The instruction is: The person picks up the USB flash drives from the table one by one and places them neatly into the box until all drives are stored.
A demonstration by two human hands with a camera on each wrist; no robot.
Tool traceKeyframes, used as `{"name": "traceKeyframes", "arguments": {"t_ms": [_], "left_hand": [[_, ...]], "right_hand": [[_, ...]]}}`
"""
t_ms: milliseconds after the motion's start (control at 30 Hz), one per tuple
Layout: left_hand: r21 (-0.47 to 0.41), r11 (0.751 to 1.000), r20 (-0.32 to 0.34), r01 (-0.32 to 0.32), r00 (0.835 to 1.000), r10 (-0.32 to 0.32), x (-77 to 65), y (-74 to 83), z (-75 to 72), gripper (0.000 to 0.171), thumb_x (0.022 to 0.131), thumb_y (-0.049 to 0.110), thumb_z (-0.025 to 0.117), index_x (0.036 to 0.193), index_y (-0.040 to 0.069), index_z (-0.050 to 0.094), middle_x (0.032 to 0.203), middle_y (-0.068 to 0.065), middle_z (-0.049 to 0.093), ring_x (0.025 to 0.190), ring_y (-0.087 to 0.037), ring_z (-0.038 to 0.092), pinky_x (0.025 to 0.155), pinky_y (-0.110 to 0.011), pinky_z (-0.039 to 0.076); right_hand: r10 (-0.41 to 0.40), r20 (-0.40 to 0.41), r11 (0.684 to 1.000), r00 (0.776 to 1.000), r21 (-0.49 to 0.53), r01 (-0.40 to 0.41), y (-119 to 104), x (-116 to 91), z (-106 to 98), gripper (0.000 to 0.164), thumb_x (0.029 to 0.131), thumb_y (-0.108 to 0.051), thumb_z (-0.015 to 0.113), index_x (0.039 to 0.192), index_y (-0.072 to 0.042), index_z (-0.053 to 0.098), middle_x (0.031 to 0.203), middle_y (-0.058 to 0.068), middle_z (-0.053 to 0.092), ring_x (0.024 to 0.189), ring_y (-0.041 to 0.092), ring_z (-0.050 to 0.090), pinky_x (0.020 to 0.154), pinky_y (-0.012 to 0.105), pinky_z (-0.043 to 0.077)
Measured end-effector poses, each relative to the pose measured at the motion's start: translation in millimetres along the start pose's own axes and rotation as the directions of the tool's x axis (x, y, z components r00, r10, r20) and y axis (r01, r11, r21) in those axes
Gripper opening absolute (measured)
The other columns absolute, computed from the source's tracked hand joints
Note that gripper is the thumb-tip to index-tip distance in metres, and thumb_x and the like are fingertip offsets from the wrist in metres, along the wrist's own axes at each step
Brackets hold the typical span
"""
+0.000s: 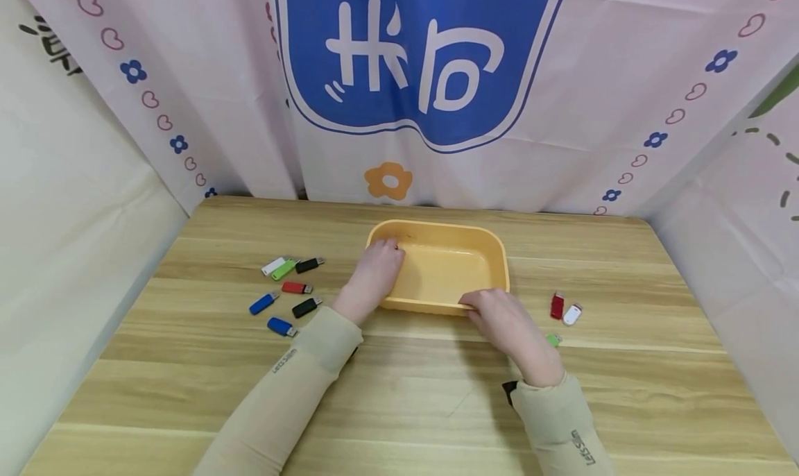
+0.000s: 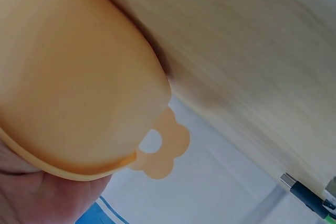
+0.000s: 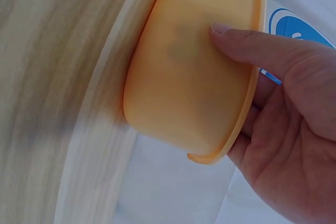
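A yellow plastic bin (image 1: 438, 226) stands upright on the wooden table, and its visible inside floor holds nothing. My left hand (image 1: 378, 271) grips its left side, the fingers over the rim. At the near right corner my right hand (image 1: 504, 323) pinches the wall. In the right wrist view the thumb (image 3: 247, 40) lies on the outer wall, with the other fingers behind the rim. The left wrist view shows the bin's outer wall (image 2: 79, 77) close up, and part of the left hand at its rim.
Left of the bin lie several USB sticks, among them a red one (image 1: 296, 287), a blue one (image 1: 281, 327) and a green one (image 1: 284, 269). To the right are a red stick (image 1: 557, 306), a white one (image 1: 572, 314) and a partly hidden green one (image 1: 554, 339). A printed curtain (image 1: 337, 164) hangs behind.
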State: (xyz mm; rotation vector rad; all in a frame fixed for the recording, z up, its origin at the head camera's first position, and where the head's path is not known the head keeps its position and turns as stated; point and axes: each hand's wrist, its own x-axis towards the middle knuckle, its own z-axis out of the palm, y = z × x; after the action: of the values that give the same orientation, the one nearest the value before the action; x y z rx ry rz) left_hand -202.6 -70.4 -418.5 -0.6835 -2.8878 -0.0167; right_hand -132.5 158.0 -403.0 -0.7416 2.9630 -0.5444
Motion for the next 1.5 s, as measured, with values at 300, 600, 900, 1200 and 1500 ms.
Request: {"name": "traceKeyframes", "arguments": {"t_ms": [300,600,900,1200,1500], "left_hand": [[0.044,0.999,0.12,0.006,0.993,-0.011,0.5,-2.4,2.0,0.022,0.092,-0.007,0.053,0.104,-0.001,0.071,0.106,-0.016,0.068,0.099,-0.031,0.065,0.091,-0.041,0.054],[0.063,0.998,0.162,0.004,0.987,-0.014,1.5,-3.8,-0.4,0.024,0.092,-0.007,0.053,0.107,-0.003,0.071,0.118,-0.021,0.067,0.105,-0.034,0.064,0.094,-0.043,0.052],[0.132,0.991,0.248,0.012,0.968,-0.044,4.5,-1.1,-5.1,0.031,0.099,-0.002,0.047,0.123,-0.003,0.066,0.131,-0.019,0.063,0.115,-0.031,0.062,0.1,-0.04,0.05],[0.124,0.992,0.229,0.016,0.972,-0.045,4.6,0.8,-6.1,0.03,0.098,-0.003,0.046,0.121,-0.004,0.066,0.127,-0.02,0.065,0.112,-0.031,0.062,0.098,-0.04,0.051],[0.048,0.999,0.146,0.006,0.989,-0.013,3.7,0.9,-6.8,0.026,0.098,-0.005,0.045,0.112,-0.004,0.067,0.112,-0.018,0.067,0.101,-0.032,0.063,0.092,-0.042,0.053]], "right_hand": [[0.002,0.005,1.0,1.0,0.006,-0.002,1.3,2.2,2.9,0.008,0.092,-0.009,0.07,0.086,-0.013,0.074,0.083,-0.001,0.073,0.068,0.01,0.053,0.064,0.03,0.048],[-0.029,-0.015,1.0,0.999,0.006,0.03,1.6,2.6,4.5,0.01,0.091,-0.007,0.07,0.084,-0.013,0.073,0.081,0.0,0.072,0.065,0.009,0.05,0.063,0.028,0.046],[-0.024,-0.012,1.0,1.0,0.007,0.024,1.6,2.9,4.7,0.011,0.091,-0.007,0.07,0.082,-0.012,0.072,0.079,0.0,0.07,0.065,0.01,0.049,0.062,0.028,0.045],[-0.01,-0.007,1.0,1.0,0.01,0.01,1.2,2.7,3.7,0.012,0.092,-0.008,0.07,0.081,-0.013,0.072,0.08,0.001,0.071,0.065,0.011,0.05,0.062,0.028,0.044],[0.007,-0.006,1.0,1.0,0.015,-0.006,1.9,1.0,2.2,0.009,0.091,-0.008,0.07,0.084,-0.013,0.074,0.082,0.0,0.073,0.066,0.01,0.052,0.063,0.028,0.047]]}}
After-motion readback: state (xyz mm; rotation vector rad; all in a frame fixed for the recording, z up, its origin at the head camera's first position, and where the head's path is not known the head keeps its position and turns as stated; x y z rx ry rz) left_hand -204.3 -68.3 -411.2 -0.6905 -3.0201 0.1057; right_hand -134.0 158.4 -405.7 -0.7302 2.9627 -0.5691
